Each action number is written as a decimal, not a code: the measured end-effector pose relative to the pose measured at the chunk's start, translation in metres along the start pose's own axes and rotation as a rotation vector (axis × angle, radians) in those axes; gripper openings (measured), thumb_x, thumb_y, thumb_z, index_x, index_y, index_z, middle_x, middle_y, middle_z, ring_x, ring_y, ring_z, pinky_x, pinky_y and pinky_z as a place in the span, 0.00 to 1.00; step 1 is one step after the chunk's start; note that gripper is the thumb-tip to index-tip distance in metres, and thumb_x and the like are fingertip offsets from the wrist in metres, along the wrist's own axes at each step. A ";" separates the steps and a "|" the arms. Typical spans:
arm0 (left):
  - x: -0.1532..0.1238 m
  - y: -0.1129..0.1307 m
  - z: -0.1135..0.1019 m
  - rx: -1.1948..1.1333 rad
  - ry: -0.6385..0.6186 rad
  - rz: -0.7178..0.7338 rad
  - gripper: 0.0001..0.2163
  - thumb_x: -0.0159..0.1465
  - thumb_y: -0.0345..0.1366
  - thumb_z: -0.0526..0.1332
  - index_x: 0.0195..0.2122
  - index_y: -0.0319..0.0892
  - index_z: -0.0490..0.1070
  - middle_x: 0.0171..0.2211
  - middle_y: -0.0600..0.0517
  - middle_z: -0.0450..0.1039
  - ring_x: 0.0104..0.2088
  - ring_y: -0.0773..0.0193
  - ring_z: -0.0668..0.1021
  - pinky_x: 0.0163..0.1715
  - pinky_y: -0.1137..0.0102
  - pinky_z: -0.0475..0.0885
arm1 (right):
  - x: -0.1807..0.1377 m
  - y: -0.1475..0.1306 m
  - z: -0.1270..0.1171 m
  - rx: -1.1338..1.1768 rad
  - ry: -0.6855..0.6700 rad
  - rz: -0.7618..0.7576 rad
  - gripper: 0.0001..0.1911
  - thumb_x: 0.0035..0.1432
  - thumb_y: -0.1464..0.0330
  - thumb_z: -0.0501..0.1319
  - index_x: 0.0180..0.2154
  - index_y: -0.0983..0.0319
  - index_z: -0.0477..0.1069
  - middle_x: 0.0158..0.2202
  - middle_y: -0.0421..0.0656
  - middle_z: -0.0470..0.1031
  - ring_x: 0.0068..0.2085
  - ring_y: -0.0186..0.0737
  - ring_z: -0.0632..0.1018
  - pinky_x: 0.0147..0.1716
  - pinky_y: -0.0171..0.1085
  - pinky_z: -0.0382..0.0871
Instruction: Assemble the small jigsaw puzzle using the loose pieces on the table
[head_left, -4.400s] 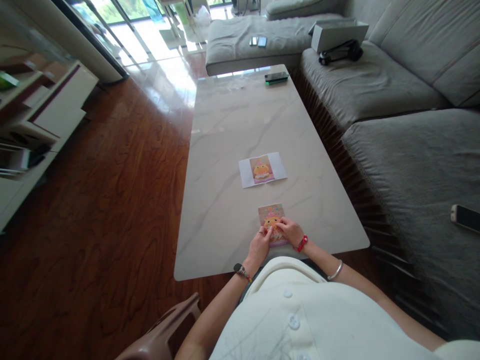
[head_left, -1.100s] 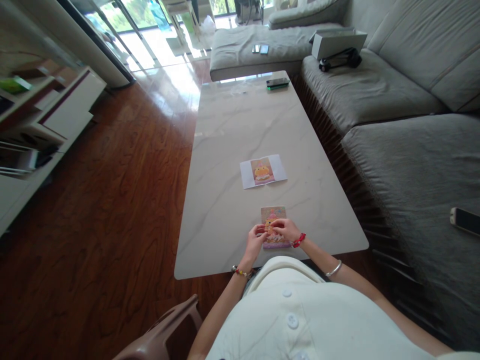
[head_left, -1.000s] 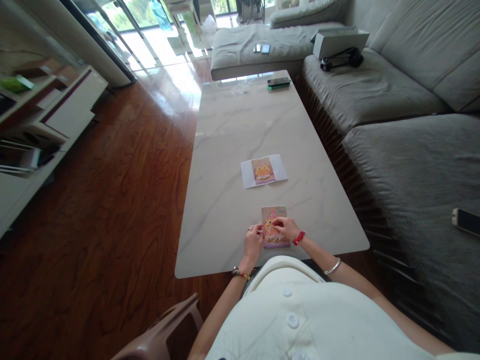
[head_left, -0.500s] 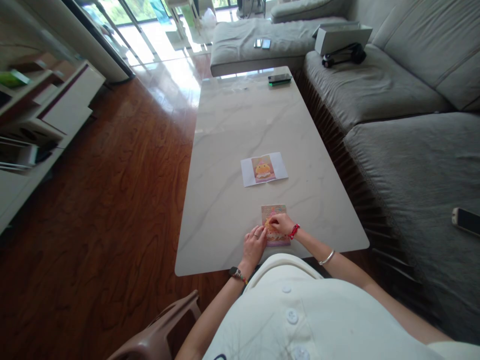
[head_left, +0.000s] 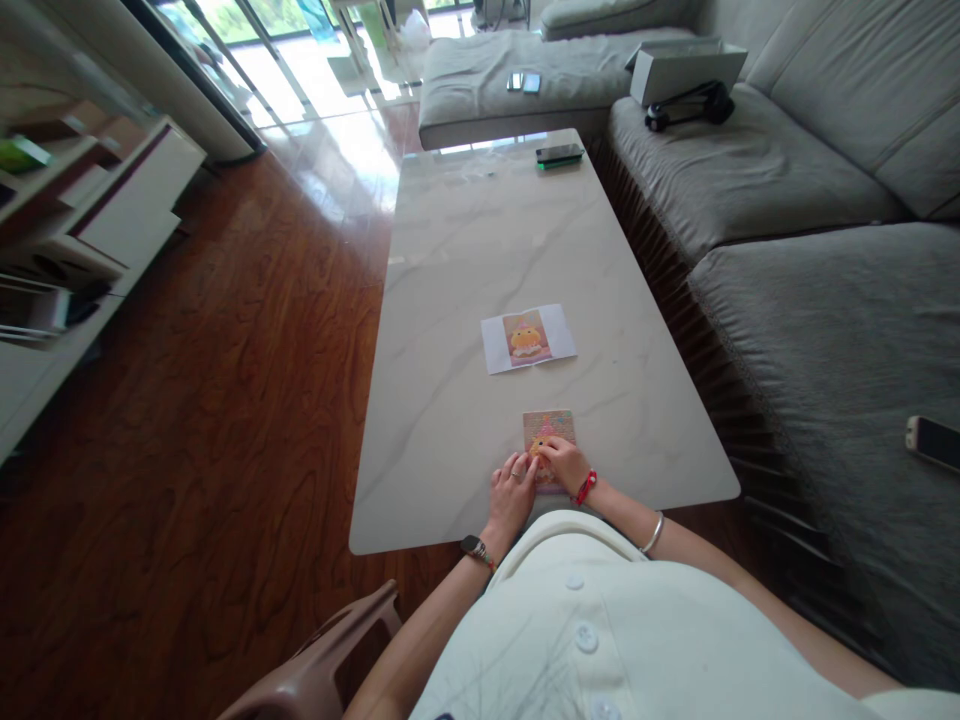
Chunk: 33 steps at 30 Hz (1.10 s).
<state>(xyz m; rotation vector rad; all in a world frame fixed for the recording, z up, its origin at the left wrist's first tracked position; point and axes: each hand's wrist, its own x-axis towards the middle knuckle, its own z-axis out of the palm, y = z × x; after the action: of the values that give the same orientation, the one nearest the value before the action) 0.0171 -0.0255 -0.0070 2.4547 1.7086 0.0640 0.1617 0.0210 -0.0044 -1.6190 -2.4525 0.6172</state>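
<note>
A small picture board (head_left: 559,424) with a yellow and pink figure lies on the marble-patterned table by its near edge. My left hand (head_left: 513,490) rests at the board's left edge, fingers stretched out and lying flat. Over the middle of the board, my right hand (head_left: 566,464) is closed in a pinch, its fingertips close to those of my left hand. What the pinch holds, if anything, is too small to make out. Beyond the board lies a white paper sheet (head_left: 561,333) printed with a similar yellow figure. My hands cover the board's lower part.
The table (head_left: 435,410) has a dark phone-like item (head_left: 559,155) at its far end. A grey sofa (head_left: 825,330) runs along the right, with a white box (head_left: 686,75) and a phone (head_left: 934,442) on it. A plastic stool (head_left: 337,645) stands at lower left.
My right hand has shifted slightly down on the board, and its fingertips have come nearer to my left hand. The left hand stays at about the same place.
</note>
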 end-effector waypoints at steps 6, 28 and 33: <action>0.001 0.002 0.000 -0.024 -0.008 -0.017 0.18 0.59 0.32 0.48 0.51 0.50 0.57 0.51 0.50 0.60 0.52 0.59 0.60 0.44 0.63 0.60 | -0.009 -0.006 -0.006 -0.170 -0.114 -0.093 0.16 0.56 0.67 0.48 0.45 0.63 0.63 0.42 0.49 0.65 0.42 0.41 0.65 0.34 0.36 0.63; 0.006 -0.025 -0.005 -0.124 0.043 0.053 0.26 0.57 0.43 0.49 0.56 0.41 0.46 0.51 0.44 0.57 0.52 0.60 0.58 0.48 0.64 0.55 | -0.037 0.064 -0.008 -0.086 0.115 0.092 0.31 0.53 0.59 0.48 0.56 0.64 0.47 0.53 0.51 0.57 0.53 0.46 0.58 0.49 0.46 0.53; 0.014 -0.041 -0.012 -0.017 -0.009 0.078 0.33 0.53 0.52 0.50 0.57 0.44 0.43 0.57 0.48 0.49 0.58 0.55 0.46 0.52 0.60 0.46 | -0.049 0.078 -0.010 -0.227 -0.059 -0.023 0.40 0.48 0.52 0.50 0.58 0.59 0.37 0.59 0.48 0.45 0.58 0.47 0.46 0.51 0.56 0.36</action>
<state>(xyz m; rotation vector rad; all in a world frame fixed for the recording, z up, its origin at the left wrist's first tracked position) -0.0178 0.0028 -0.0022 2.5048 1.6015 0.0766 0.2514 0.0053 -0.0221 -1.6691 -2.6639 0.4009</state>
